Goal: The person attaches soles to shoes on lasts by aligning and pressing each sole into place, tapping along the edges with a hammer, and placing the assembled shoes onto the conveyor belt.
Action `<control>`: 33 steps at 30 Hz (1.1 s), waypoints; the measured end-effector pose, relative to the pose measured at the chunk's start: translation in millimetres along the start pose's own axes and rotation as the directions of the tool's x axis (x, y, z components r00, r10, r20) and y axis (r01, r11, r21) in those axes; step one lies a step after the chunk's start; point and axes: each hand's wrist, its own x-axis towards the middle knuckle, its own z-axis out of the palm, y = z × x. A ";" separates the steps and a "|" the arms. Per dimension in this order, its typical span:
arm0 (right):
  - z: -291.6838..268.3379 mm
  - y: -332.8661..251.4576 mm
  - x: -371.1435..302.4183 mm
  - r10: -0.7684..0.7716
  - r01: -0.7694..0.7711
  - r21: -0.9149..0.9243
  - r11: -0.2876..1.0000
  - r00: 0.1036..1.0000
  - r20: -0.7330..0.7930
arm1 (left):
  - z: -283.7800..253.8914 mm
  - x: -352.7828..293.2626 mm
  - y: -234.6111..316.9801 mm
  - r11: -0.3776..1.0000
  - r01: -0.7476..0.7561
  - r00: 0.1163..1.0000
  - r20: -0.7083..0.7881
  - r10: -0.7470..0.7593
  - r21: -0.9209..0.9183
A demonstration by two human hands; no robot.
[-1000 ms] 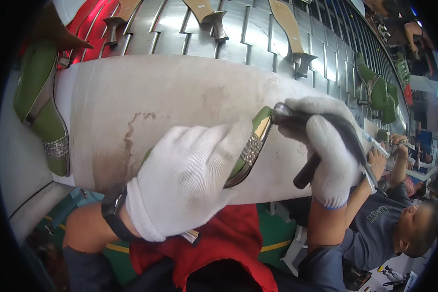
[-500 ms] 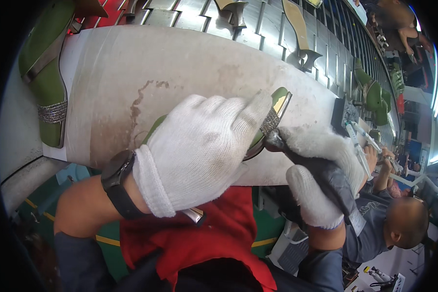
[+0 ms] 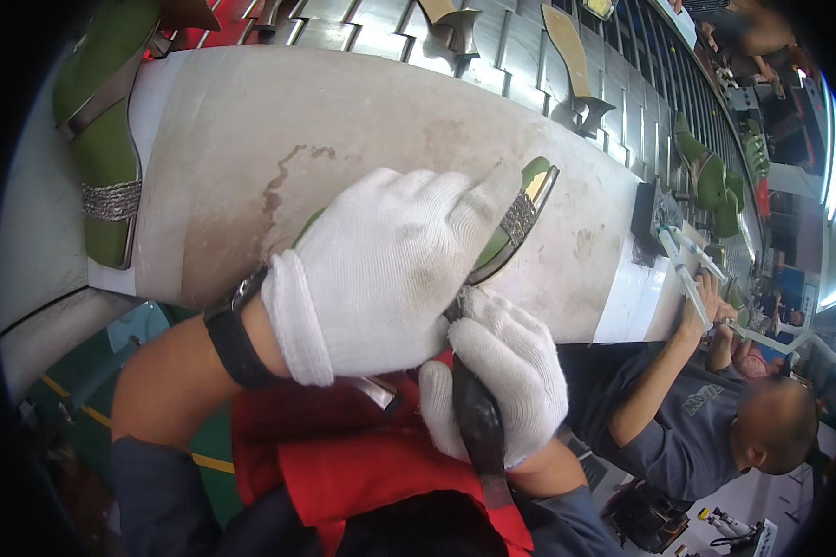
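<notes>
the left hand [image 3: 390, 269], in a white glove, is closed around 1 green high-heeled sandal [image 3: 520, 219], its toe angled up-right over the pale desk [image 3: 223, 200]. the gloved right hand [image 3: 514, 376] wraps a dark-handled tool [image 3: 479, 413] just below; whether it touches the sandal is unclear. a second sandal [image 3: 111, 172] lies far left.

There's a metal conveyor [image 3: 520, 79], a co-worker [image 3: 673, 432] and, perhaps, syringes [image 3: 685, 280].
</notes>
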 end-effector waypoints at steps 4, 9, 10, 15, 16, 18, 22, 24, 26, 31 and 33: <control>-1.5 19.4 -5.7 0.014 -0.016 0.219 0.976 1.000 0.012 | -17.5 -2.1 -18.9 0.988 -0.041 0.998 0.049 0.049 -0.147; -2.7 24.9 -4.3 -0.136 0.139 0.066 0.988 0.989 -0.058 | -25.4 -24.6 -22.9 0.996 0.023 0.999 -0.023 -0.025 -0.086; -0.2 17.9 -5.5 -0.116 0.118 0.048 0.992 0.992 -0.040 | -24.7 -27.2 -22.5 0.996 0.037 0.999 -0.024 -0.039 -0.083; 2.9 9.0 -6.9 -0.017 0.012 0.078 0.997 0.999 0.052 | -18.2 -25.4 -23.5 0.992 0.046 0.998 -0.036 -0.050 -0.114; 3.5 8.1 -6.4 0.009 -0.017 0.130 0.991 0.998 0.066 | -17.2 -25.6 -24.1 0.993 0.039 0.998 -0.046 -0.045 -0.112; 3.6 5.8 -6.7 0.038 -0.053 0.179 0.982 0.995 0.088 | -15.3 -27.6 -24.3 0.992 0.045 0.997 -0.059 -0.052 -0.114; 5.6 -0.4 -3.4 0.060 -0.088 0.215 0.973 0.989 0.134 | -15.4 -28.8 -23.2 0.992 0.036 0.995 -0.086 -0.047 -0.124; 5.6 -1.9 -3.1 0.069 -0.097 0.222 0.970 0.989 0.134 | -12.6 -28.1 -24.0 0.993 0.032 0.994 -0.096 -0.043 -0.118; 4.7 -4.0 -5.1 0.048 -0.070 0.124 0.990 0.985 0.168 | -11.6 -28.3 -24.0 0.994 0.025 0.994 -0.104 -0.036 -0.107; 13.9 5.8 -17.2 0.060 -0.080 0.248 0.965 0.994 0.087 | -13.3 -31.5 -26.2 0.995 0.037 0.994 -0.101 -0.047 -0.093; 18.9 5.7 -13.7 0.098 -0.122 0.449 0.885 0.992 0.078 | -12.1 -31.5 -28.2 0.994 0.035 0.994 -0.103 -0.045 -0.100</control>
